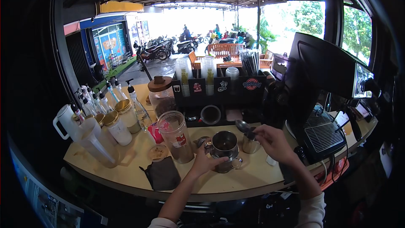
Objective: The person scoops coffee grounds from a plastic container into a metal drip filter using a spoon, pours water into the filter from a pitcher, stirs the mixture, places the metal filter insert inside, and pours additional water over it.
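Observation:
A metal drip filter [225, 142] with dark contents sits on top of a glass cup [225, 166] near the counter's front edge. Fingers of my left hand [206, 162] are wrapped round the filter's left side and its base. To the right, my right hand [272, 141] pinches the handle of a metal spoon [242, 126], whose bowl points left above a small metal cup [250, 144]. Left of the filter stands a tall clear container [177, 137] with a red label. A round metal lid [202, 141] lies behind my left hand.
A dark folded cloth [163, 175] and a round lid [158, 153] lie on the left. Further left are jars [119, 131], pump bottles [137, 105] and a plastic pitcher [99, 143]. Behind stands a black cup holder [219, 88]; a large black machine [320, 71] is at right.

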### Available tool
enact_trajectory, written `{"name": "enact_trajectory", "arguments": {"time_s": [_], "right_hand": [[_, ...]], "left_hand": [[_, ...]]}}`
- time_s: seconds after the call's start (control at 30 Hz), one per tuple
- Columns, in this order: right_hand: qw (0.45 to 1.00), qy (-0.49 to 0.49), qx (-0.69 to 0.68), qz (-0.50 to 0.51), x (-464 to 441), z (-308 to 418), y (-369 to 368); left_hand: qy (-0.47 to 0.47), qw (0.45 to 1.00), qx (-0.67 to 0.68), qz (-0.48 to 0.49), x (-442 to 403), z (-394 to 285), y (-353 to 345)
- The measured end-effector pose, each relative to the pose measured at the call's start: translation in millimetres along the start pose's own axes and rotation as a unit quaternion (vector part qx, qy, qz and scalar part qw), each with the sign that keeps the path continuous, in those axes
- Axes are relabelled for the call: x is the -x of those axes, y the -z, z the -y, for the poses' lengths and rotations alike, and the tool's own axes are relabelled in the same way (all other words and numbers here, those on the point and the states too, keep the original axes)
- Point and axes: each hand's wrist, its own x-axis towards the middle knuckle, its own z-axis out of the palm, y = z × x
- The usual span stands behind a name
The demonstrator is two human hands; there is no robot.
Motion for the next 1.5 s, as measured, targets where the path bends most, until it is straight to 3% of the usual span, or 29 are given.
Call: {"name": "enact_trajectory", "arguments": {"time_s": [0.07, 0.13, 0.23, 0.37, 0.43, 0.5, 0.67, 0.8, 0.9, 1.0, 1.23, 1.3, 1.5], "right_hand": [[0.999, 0.051, 0.005, -0.003, -10, 14, 1], [0.972, 0.142, 0.180, 0.050, -19, 27, 1], [0.941, 0.153, 0.282, 0.111, -34, 38, -6], [0.933, 0.184, 0.277, 0.136, -59, 49, -11], [0.949, 0.139, 0.215, 0.183, -66, 58, -6], [0.959, 0.164, 0.163, 0.165, -72, 48, -8], [0.977, 0.037, -0.093, 0.189, -76, 32, -15], [0.968, -0.001, -0.139, 0.211, -73, 22, -15], [0.974, -0.020, -0.149, 0.166, -69, 17, -16], [0.961, -0.076, -0.247, 0.102, -67, 16, -15], [0.984, -0.042, -0.172, 0.036, -49, 10, -17], [0.992, 0.122, -0.027, -0.003, -45, 7, -23], [0.981, 0.167, -0.006, 0.099, -32, 9, -25]], "left_hand": [[0.003, 1.000, -0.004, -0.005, 1, -2, -1], [-0.008, 1.000, 0.007, 0.010, 0, -10, -2], [-0.008, 1.000, 0.005, -0.001, 0, -8, -2], [-0.023, 1.000, 0.014, -0.002, 1, -10, -3], [-0.001, 1.000, 0.010, -0.004, 1, -10, -3], [0.002, 1.000, 0.013, 0.003, 0, -12, -3], [-0.008, 1.000, 0.012, 0.008, 0, -12, -2], [-0.018, 1.000, 0.008, 0.010, -1, -9, -1], [-0.014, 1.000, 0.006, 0.009, 0, -9, -1], [-0.010, 1.000, 0.004, 0.009, -1, -10, -1], [-0.030, 1.000, 0.007, 0.006, -1, -6, -1], [-0.028, 0.999, 0.015, 0.006, -1, -10, -2], [-0.026, 0.999, 0.025, 0.010, -1, -12, -2]]}}
